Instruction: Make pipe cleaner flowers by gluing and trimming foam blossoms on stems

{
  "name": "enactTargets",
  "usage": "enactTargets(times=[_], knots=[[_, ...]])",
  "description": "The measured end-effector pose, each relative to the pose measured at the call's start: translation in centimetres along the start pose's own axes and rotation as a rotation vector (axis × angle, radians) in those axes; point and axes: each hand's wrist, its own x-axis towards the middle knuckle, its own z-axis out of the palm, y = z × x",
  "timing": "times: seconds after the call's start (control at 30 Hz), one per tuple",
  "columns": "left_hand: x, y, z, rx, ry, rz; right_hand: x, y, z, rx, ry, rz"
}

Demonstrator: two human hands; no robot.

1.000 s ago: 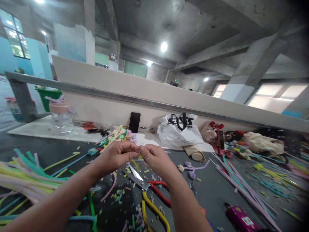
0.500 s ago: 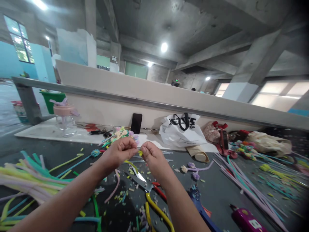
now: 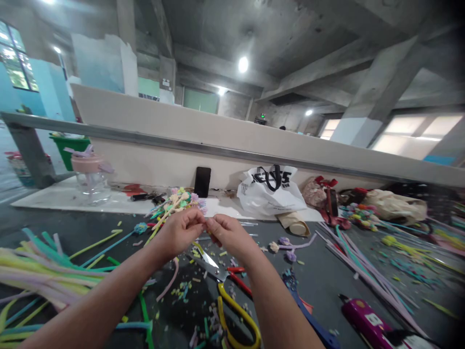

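My left hand [image 3: 181, 235] and my right hand [image 3: 229, 236] meet fingertip to fingertip above the dark table, both pinched closed. A small piece of yellow pipe cleaner showed between them a moment ago; the fingers now mostly hide it. Just below lie scissors [image 3: 238, 312] with yellow handles, their blades pointing away from me. A red-handled tool [image 3: 240, 283] lies against them, partly covered by my right forearm. Behind my left hand is a heap of pipe-cleaner flowers [image 3: 178, 199]. Small cut bits [image 3: 181, 291] are scattered under my wrists.
Loose pipe cleaners [image 3: 32, 271] pile up at left, and lilac ones [image 3: 366, 271] lie at right. A purple glue gun [image 3: 366, 317] and blue pliers-like tool [image 3: 308, 315] are near right. Along the back stand a jug [image 3: 90, 182], a phone [image 3: 202, 182] and a white bag [image 3: 271, 191].
My fingertips have come closer together, covering the yellow piece that showed between them. My right hand has shifted slightly left. The whole view has tilted and moved a little.
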Motion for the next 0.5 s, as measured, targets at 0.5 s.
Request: enactTargets(times=[0.5], knots=[[0.3, -2.3, -0.3, 0.012, -0.106, -0.06, 0.2, 1.2, 0.3, -0.081, -0.111, 0.097]])
